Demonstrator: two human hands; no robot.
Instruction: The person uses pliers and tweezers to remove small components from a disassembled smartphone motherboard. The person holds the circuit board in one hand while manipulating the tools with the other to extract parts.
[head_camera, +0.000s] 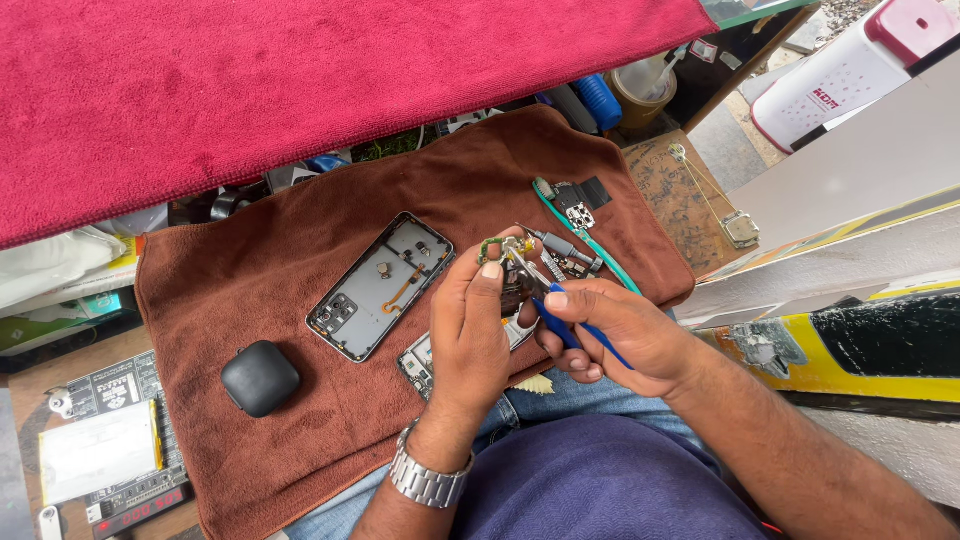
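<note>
Holding one small part (512, 262), one blue-handled tool (575, 330).

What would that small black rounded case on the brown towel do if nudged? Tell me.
The black rounded case probably slides little: it sits on a nappy brown towel. Its pebble-like, curved body looks smooth, so likely slippery to pinch. It lies low and flat, so tipping seems unlikely.

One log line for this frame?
left hand: holds small board | right hand: blue pliers on board | phone back on brown towel
</note>
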